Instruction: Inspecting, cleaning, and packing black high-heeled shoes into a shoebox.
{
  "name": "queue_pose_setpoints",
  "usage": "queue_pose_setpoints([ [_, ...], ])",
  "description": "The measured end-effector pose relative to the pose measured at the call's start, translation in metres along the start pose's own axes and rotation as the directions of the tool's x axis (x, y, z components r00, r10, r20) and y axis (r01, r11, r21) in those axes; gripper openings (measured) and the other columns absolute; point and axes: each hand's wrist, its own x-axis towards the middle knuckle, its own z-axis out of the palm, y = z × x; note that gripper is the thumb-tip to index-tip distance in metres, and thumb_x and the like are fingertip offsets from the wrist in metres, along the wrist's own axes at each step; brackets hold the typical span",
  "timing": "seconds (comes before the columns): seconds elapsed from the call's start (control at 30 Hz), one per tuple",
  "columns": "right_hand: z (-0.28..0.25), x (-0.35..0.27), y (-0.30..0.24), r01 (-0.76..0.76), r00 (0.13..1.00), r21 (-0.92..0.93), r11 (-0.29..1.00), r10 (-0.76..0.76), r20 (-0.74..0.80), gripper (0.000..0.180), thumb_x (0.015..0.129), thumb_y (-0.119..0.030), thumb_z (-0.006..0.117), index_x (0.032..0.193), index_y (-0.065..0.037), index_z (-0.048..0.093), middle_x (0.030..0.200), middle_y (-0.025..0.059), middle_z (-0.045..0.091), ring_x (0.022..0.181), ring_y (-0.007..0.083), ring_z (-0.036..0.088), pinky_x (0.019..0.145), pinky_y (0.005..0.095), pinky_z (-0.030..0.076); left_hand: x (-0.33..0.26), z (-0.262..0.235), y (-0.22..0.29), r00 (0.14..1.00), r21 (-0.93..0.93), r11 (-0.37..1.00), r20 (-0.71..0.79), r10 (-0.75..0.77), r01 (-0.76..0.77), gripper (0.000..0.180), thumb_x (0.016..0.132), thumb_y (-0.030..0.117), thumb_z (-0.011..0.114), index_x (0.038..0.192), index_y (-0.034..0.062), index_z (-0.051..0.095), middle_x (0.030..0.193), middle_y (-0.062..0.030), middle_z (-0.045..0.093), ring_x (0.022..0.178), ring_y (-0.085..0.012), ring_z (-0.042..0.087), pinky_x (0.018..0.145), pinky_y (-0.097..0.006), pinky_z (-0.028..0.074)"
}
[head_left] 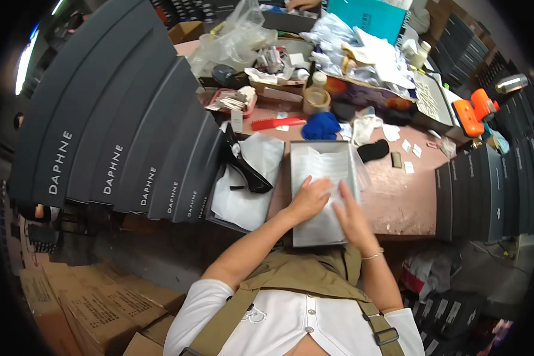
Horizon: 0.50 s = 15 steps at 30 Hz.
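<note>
A dark shoebox [292, 228] lined with white tissue paper [318, 167] lies at the table's front edge, directly before me. My left hand [310, 198] is over the paper, its thumb lifted away from the stretched fingers. My right hand [351, 217], slightly blurred, hovers at the box's right side with thumb and fingers apart. Neither hand visibly grips anything. To the left stands a second open box [234, 224] with white paper [234, 199] in it. A black high-heeled shoe [249, 174] lies on that paper, its toe toward the far left.
Tall stacks of dark shoeboxes [130, 130] rise on the left, with more boxes [471, 190] at the right. Behind lie a red comb [277, 123], a blue cloth [321, 126], a tape roll [316, 99] and a black pad [374, 151]. Cardboard cartons [101, 305] sit lower left.
</note>
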Motion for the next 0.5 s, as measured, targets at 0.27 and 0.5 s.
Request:
queue_pose_setpoints([
  [0.27,0.058,0.006,0.055,0.092,0.956,-0.274,0.957,-0.008,0.292,0.067,0.088,-0.035,0.062,0.133,0.009,0.039,0.131,0.0335,0.043,0.121,0.0461,0.044,0.102,0.0439,0.038,-0.072,-0.074,-0.128,0.373,-0.584,0.770,-0.675,-0.637,0.258,0.085,0.080,0.019,0.072,0.144,-0.0052,0.021,0.140,-0.0240,0.037,0.128,-0.0306,0.040,0.107,-0.037,0.031],
  [0.5,0.038,0.019,-0.035,0.182,0.976,0.168,0.969,-0.198,0.085,0.082,0.080,-0.033,0.075,0.141,0.003,0.034,0.144,0.0244,0.036,0.133,0.0361,0.037,0.108,0.0385,0.032,-0.063,-0.081,0.009,0.636,-0.815,0.565,-0.506,-0.583,-0.131,0.071,0.084,-0.003,0.057,0.145,0.0019,0.020,0.128,-0.0138,0.049,0.112,-0.0210,0.053,0.097,-0.034,0.045],
])
